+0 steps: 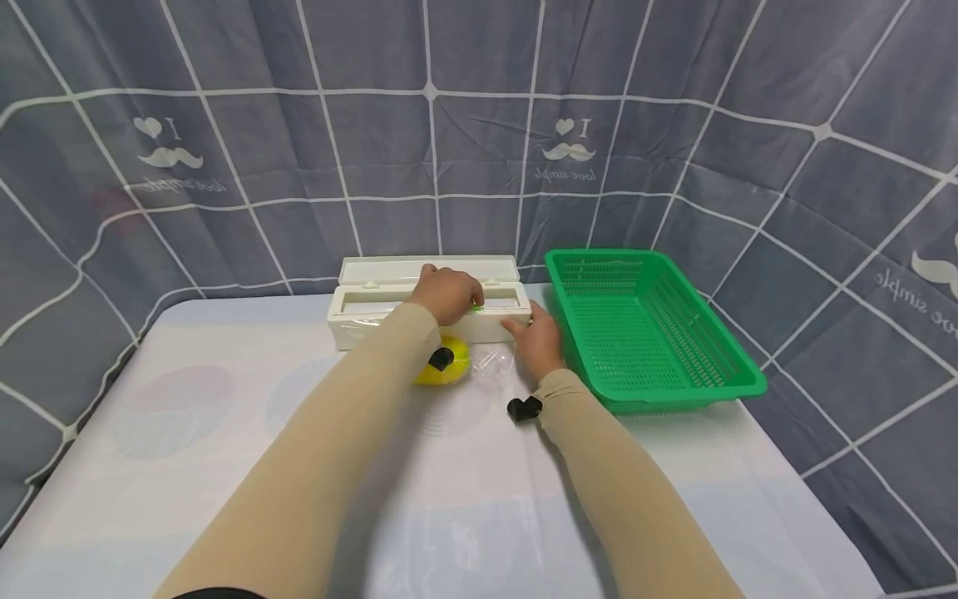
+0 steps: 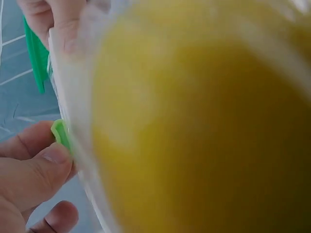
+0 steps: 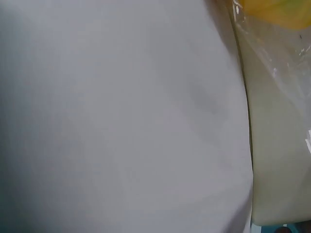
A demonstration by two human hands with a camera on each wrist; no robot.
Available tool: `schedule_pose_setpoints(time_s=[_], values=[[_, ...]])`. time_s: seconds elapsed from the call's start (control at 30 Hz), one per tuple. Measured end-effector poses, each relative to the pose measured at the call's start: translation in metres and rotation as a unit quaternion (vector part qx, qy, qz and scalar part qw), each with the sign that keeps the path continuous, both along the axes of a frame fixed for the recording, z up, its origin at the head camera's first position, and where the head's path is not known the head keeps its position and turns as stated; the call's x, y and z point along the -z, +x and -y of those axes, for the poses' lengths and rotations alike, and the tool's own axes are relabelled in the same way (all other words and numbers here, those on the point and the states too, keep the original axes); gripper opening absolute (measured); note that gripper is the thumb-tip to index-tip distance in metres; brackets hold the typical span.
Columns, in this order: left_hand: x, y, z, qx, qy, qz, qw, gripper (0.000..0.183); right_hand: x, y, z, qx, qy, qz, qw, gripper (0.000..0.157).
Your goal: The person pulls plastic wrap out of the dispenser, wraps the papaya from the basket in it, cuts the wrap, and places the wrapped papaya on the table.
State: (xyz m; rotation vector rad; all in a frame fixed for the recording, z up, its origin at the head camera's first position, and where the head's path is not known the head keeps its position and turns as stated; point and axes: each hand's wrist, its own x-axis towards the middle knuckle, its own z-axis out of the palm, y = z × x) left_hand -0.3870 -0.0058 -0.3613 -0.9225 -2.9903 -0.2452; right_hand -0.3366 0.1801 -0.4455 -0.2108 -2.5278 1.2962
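A white cling film dispenser box [image 1: 486, 331] lies lengthwise near the back of the table, its lid [image 1: 427, 268] tipped back. My left hand [image 1: 447, 295] reaches over its front edge. In the left wrist view, thumb and forefinger pinch a small bright green slide cutter [image 2: 60, 133] at the box's edge. My right hand [image 1: 540, 343] holds the right end of the box. Clear film [image 1: 494, 362] hangs over the front, onto a round yellow thing [image 1: 452, 366] on the table. Its kind is unclear; it looks large and blurred in the left wrist view.
A green plastic basket [image 1: 644, 333] stands right of the box, close to my right hand. A grey checked curtain [image 1: 479, 150] rises behind and at the sides. A pale cloth covers the table [image 1: 419, 516].
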Motion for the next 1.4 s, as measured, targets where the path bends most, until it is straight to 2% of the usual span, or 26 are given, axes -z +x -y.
schedule_pose_setpoints(time_s=[0.43,0.67,0.87,1.4], values=[[-0.004,-0.002,0.034,-0.008,0.015,0.033,0.9993,0.021,0.000,0.000,-0.005,0.005,-0.022,0.009,1.000,0.053],[-0.003,-0.002,0.049,-0.008,0.039,0.059,0.9975,0.022,0.001,0.001,-0.009,0.007,-0.006,0.011,1.000,0.053],[-0.001,-0.004,0.056,-0.003,0.037,0.056,0.9977,0.021,0.000,0.002,-0.009,0.006,0.007,0.017,1.000,0.054],[-0.001,0.000,0.082,0.003,0.044,0.046,0.9980,0.020,-0.003,0.002,0.001,0.001,-0.013,0.033,0.999,0.054]])
